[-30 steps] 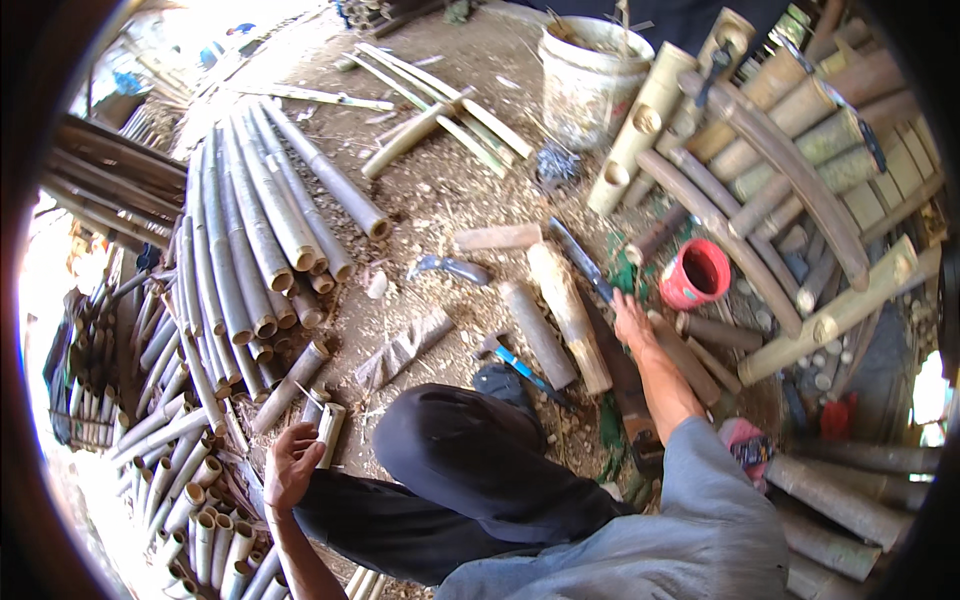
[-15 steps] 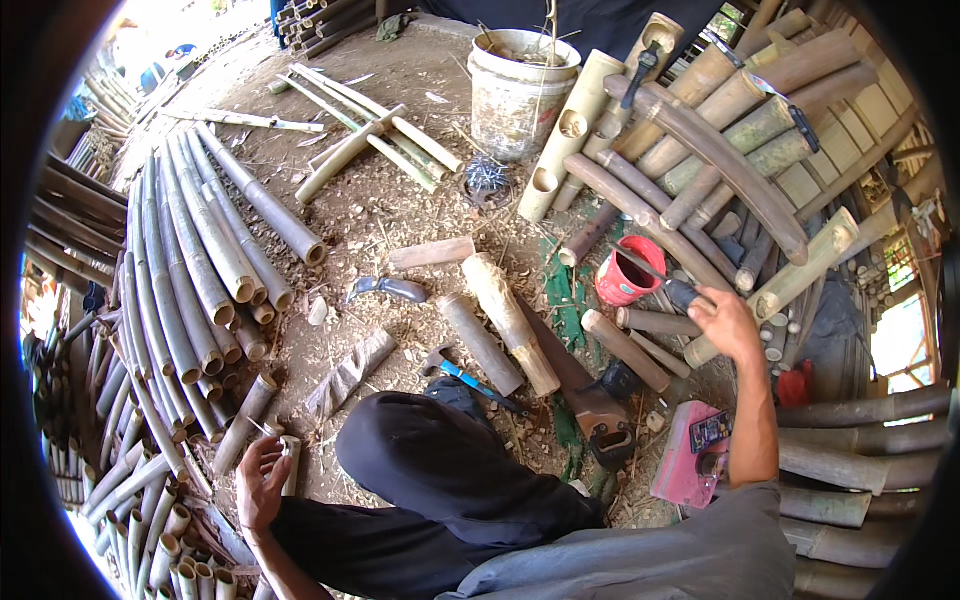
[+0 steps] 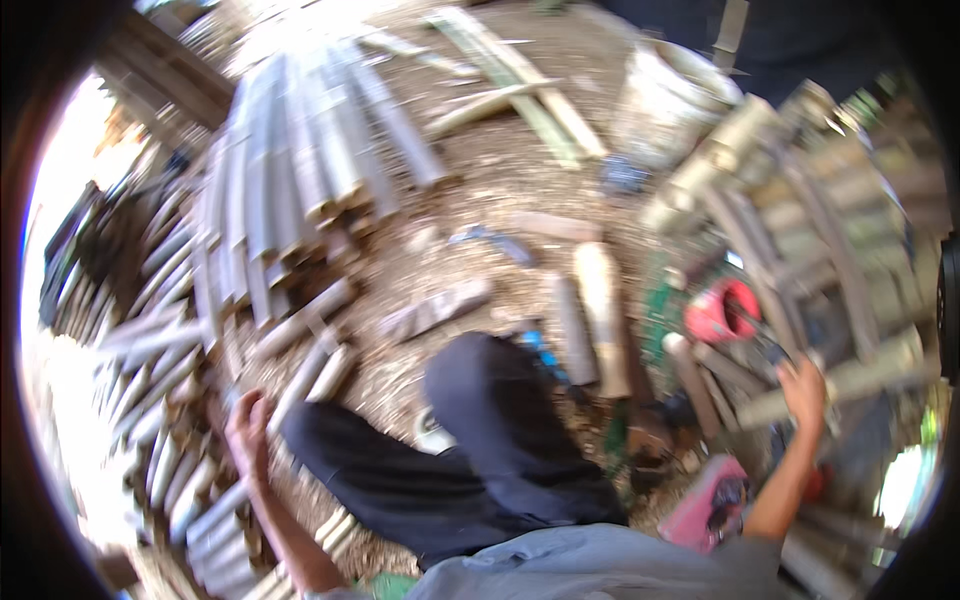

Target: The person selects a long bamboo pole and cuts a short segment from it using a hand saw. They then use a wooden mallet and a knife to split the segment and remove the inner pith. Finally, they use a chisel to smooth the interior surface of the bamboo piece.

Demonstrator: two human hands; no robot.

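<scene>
On the right, my right hand (image 3: pixel 803 395) is closed round the dark handle (image 3: pixel 773 350) of a long, thin tool. The tool's far end reaches into a small red bucket (image 3: pixel 722 308); blur hides its exact kind. My left hand (image 3: pixel 248 432) is out at the left, beside short bamboo pieces (image 3: pixel 310 375), its fingers smeared by motion. Ahead of my knees lie a pale, shaved bamboo length (image 3: pixel 600 315), a darker one (image 3: pixel 572 330) and a blue-handled hammer (image 3: pixel 545 355). Past them is a curved tool with a blue-grey handle (image 3: pixel 510 247).
Long bamboo poles (image 3: pixel 290 150) are stacked at the far left, with more cut lengths (image 3: pixel 170 430) nearer. A white bucket (image 3: pixel 675 105) stands far right, beside a bamboo rack (image 3: pixel 820 220). A pink box (image 3: pixel 705 505) sits by my right arm. Shavings cover the ground.
The whole view has swung left and blurred, so things appear further right. My legs have spread, with the left knee now further left. My right hand still holds the tool at the red bucket.
</scene>
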